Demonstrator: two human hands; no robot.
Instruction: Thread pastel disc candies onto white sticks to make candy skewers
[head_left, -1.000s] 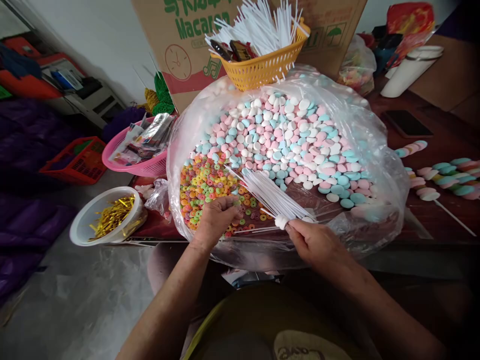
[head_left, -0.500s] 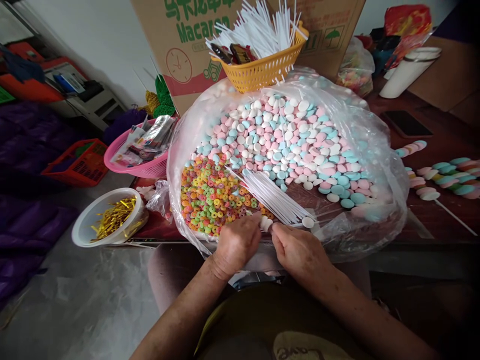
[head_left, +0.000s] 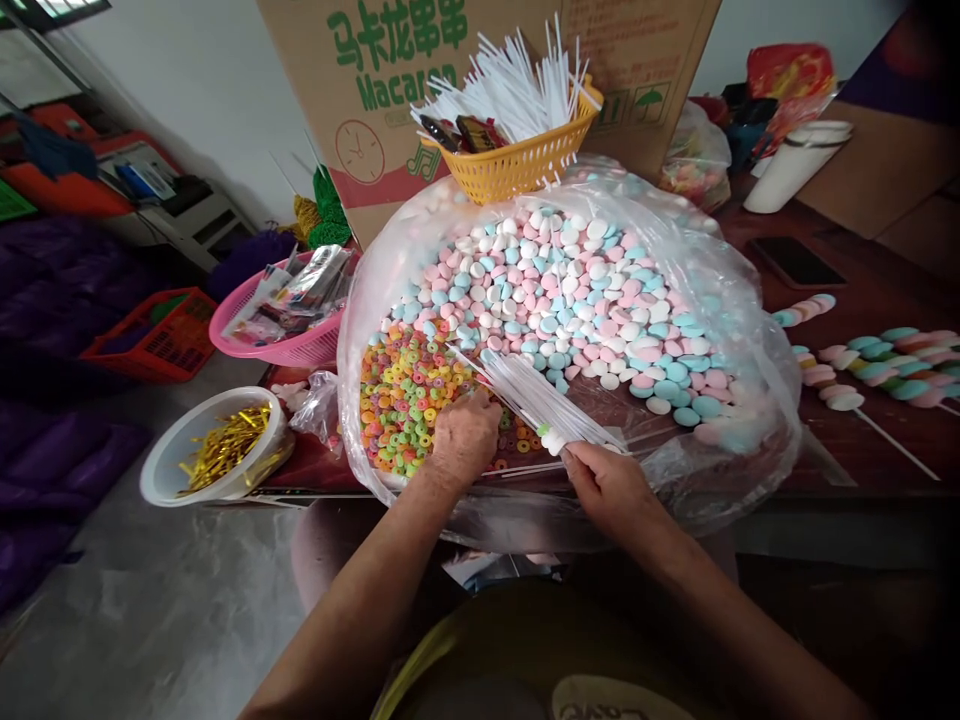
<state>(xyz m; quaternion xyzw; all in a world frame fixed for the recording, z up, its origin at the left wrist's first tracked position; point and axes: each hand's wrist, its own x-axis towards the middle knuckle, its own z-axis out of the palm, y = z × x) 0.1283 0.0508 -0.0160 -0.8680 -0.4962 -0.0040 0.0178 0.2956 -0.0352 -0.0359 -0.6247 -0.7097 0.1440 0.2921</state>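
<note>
My right hand [head_left: 613,495] is closed round a candy skewer. White marshmallow candy [head_left: 553,441] and a green ring show at the skewer's far end; the stick is mostly hidden by my fingers. Over the heap of small coloured ring candies [head_left: 405,390] reaches my left hand [head_left: 466,438], fingers bent down into the rings. Its fingertips are hidden, so what they pinch cannot be made out. Between and beyond my hands lies a bundle of white sticks [head_left: 547,395]. Pink, white and blue marshmallow candies [head_left: 555,290] spread behind it on an open clear plastic bag [head_left: 776,350].
A yellow basket [head_left: 517,172] of white sticks stands before a cardboard box [head_left: 480,25]. To the left are a pink basket [head_left: 285,350] of packets and a white tub [head_left: 169,470] of gold ties. Finished skewers [head_left: 900,355] and a phone [head_left: 799,260] lie right.
My hands have parted. The left moved left and forward into the ring candies; the right moved slightly right with the skewer, where a green ring now shows beside the white candy.
</note>
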